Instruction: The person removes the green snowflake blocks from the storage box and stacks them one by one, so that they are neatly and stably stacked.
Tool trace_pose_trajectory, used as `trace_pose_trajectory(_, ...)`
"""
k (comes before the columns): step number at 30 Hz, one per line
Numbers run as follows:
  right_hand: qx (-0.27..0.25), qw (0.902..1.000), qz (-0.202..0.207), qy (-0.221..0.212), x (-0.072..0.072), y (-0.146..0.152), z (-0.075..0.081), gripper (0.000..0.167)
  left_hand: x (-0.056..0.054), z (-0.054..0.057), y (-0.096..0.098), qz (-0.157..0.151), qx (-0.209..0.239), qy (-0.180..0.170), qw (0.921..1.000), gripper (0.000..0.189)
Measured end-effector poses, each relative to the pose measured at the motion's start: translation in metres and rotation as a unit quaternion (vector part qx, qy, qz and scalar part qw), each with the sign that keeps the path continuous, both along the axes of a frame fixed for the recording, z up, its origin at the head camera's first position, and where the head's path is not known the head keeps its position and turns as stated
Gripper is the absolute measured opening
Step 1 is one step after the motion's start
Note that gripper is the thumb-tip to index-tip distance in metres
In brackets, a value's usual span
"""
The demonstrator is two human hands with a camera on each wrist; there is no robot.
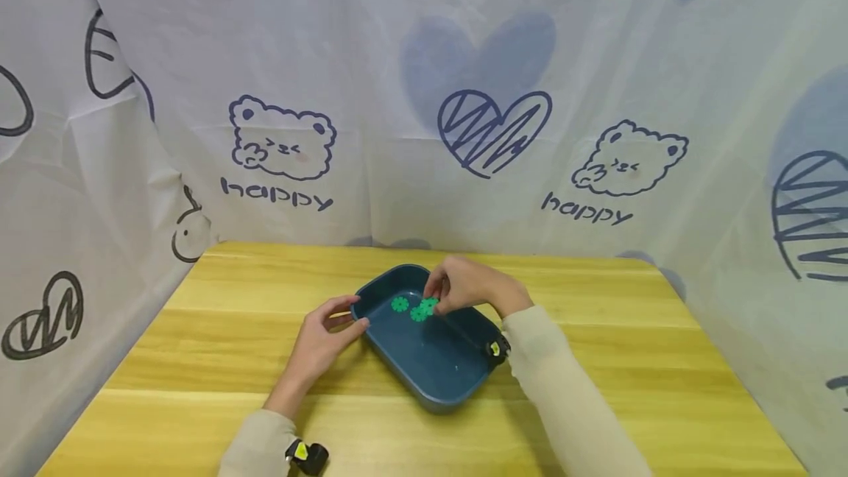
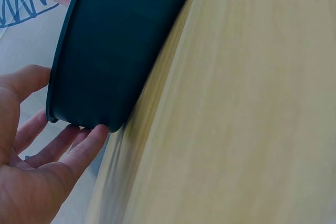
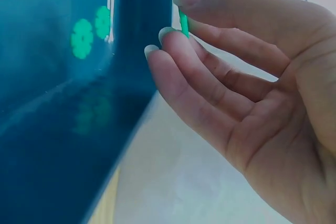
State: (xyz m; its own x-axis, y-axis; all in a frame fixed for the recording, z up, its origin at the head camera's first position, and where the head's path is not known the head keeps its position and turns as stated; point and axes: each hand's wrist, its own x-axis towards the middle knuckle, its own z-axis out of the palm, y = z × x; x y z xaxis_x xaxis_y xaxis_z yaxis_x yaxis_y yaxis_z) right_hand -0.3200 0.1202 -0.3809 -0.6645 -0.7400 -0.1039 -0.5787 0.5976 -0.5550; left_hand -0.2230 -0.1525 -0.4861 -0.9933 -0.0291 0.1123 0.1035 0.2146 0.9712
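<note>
A dark blue plastic basin (image 1: 430, 359) sits at an angle on the table. My left hand (image 1: 321, 337) holds its left corner, thumb and fingers spread to either side; in the left wrist view the fingertips touch the basin's outer wall (image 2: 115, 45). Over the far part of the basin, my right hand (image 1: 460, 285) pinches a green notched plastic disc (image 1: 430, 305) between thumb and fingers. The right wrist view shows this disc (image 3: 182, 9) edge-on. Below it, two similar green discs (image 1: 400, 304) lie on the basin floor, also visible as flower-shaped discs (image 3: 82, 39) in the right wrist view.
The basin stands on a yellow wood-grain table (image 1: 218, 344). A white cloth (image 1: 391, 182) printed with hearts and bears hangs behind the table and along both sides. Each wrist wears a small black camera (image 1: 308, 456).
</note>
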Motion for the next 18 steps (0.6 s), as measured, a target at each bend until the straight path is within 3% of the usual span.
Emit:
trace_pose_trajectory(8, -0.002, 0.9998, -0.002, 0.020, 0.003, 0.012, 0.009, 0.021, -0.001, 0.001, 0.000, -0.001, -0.001, 0.000, 1.0000, 0.051)
trace_pose_trajectory(18, -0.015, 0.9996, -0.022, 0.014, 0.009, 0.027, 0.012, 0.020, -0.001, 0.002, -0.001, 0.002, 0.000, -0.006, 1.0000, 0.051)
